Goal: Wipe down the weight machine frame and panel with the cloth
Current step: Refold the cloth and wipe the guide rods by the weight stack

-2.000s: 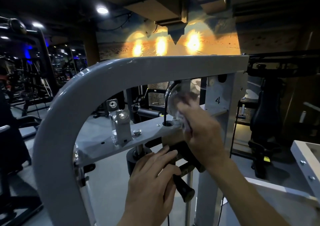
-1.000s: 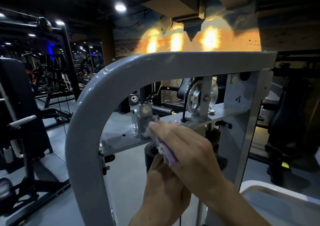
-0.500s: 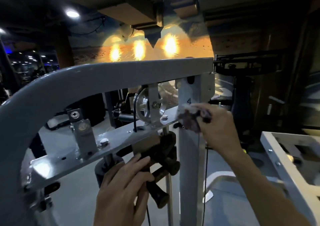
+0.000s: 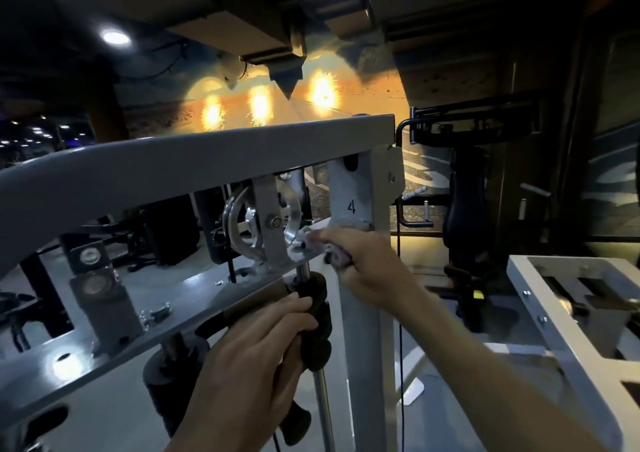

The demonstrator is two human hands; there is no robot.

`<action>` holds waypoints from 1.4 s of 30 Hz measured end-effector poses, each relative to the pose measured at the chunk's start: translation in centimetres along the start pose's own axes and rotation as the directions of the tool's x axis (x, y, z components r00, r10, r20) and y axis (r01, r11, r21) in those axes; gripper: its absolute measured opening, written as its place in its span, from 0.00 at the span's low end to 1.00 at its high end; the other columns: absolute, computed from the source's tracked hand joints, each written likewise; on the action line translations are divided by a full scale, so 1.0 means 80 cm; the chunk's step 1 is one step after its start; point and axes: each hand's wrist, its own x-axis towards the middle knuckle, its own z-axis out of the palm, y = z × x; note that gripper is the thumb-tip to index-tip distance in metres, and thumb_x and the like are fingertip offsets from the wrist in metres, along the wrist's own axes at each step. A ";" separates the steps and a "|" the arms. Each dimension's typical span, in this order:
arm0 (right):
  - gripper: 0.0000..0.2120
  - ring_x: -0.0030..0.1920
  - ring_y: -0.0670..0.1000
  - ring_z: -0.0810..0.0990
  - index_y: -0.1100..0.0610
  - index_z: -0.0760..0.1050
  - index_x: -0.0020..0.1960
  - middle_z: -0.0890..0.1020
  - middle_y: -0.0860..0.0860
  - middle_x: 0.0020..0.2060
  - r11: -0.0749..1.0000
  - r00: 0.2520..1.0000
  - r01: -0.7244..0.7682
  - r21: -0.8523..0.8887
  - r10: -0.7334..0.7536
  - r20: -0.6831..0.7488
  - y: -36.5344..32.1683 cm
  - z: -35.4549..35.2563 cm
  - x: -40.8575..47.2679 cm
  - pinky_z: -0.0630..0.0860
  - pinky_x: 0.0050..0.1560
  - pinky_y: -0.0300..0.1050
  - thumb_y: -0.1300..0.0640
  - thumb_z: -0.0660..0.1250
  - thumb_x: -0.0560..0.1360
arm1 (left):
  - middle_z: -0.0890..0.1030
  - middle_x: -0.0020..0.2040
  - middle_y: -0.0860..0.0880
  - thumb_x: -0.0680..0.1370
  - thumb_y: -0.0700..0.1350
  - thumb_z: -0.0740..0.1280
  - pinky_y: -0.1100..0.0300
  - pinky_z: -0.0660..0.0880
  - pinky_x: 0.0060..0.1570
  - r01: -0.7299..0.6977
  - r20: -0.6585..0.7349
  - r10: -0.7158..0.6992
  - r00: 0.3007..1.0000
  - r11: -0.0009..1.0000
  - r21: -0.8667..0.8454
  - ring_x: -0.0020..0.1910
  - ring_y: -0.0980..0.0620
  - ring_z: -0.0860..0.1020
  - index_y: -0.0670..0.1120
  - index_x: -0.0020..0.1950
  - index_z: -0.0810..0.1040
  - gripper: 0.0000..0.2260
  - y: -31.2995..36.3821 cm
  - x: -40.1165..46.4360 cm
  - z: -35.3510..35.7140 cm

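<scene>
The grey weight machine frame [image 4: 194,161] arches across the view, with a flat grey panel [image 4: 194,313] sloping below it and an upright post [image 4: 351,195] marked 4. A metal pulley [image 4: 249,225] sits on the panel. My right hand [image 4: 367,261] holds a crumpled pale purple cloth [image 4: 332,251] pressed on the panel's right end, where it meets the post. My left hand [image 4: 249,365] grips a black knobbed handle [image 4: 317,320] hanging under the panel beside a chrome guide rod [image 4: 322,399].
A white machine frame [image 4: 568,320] stands close on the right. Black gym equipment [image 4: 467,188] fills the background behind the post, and more machines sit in the dark at the left. Grey floor [image 4: 110,413] shows below the panel.
My right hand swept the cloth from the pulley to the left bracket, then back right along the panel to the post. My left hand stayed at the black handle. The view has shifted left.
</scene>
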 end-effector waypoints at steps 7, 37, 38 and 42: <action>0.10 0.41 0.57 0.78 0.58 0.79 0.52 0.79 0.54 0.38 0.964 0.978 -0.188 -0.187 0.202 0.054 -0.010 0.001 0.031 0.77 0.46 0.55 0.60 0.59 0.81 | 0.78 0.66 0.66 0.80 0.51 0.60 0.78 0.64 0.65 0.011 0.054 -0.010 0.999 1.000 -0.013 0.67 0.67 0.73 0.57 0.59 0.82 0.13 0.001 -0.006 0.002; 0.22 0.57 0.38 0.82 0.44 0.74 0.69 0.82 0.32 0.57 0.813 0.845 -0.345 0.470 0.487 -0.222 -0.002 0.129 -0.140 0.78 0.56 0.38 0.65 0.63 0.82 | 0.77 0.67 0.66 0.80 0.53 0.55 0.69 0.70 0.59 0.062 0.140 -0.081 0.987 0.989 0.133 0.67 0.64 0.74 0.61 0.63 0.79 0.17 0.006 -0.003 -0.001; 0.19 0.53 0.37 0.83 0.45 0.77 0.65 0.84 0.34 0.53 0.707 0.787 -0.445 0.550 0.602 -0.138 -0.009 0.142 -0.162 0.78 0.53 0.37 0.65 0.63 0.83 | 0.77 0.67 0.65 0.80 0.52 0.56 0.69 0.69 0.59 0.066 0.154 -0.088 0.984 0.987 0.144 0.67 0.63 0.75 0.61 0.63 0.79 0.17 0.007 -0.005 -0.001; 0.12 0.36 0.48 0.83 0.61 0.81 0.42 0.86 0.51 0.33 0.059 0.401 -0.419 0.906 0.907 0.127 0.006 0.142 -0.195 0.76 0.33 0.33 0.63 0.64 0.83 | 0.78 0.67 0.63 0.78 0.44 0.65 0.66 0.71 0.60 0.080 0.170 -0.104 0.980 0.986 0.145 0.69 0.60 0.75 0.59 0.64 0.79 0.16 0.006 -0.007 -0.001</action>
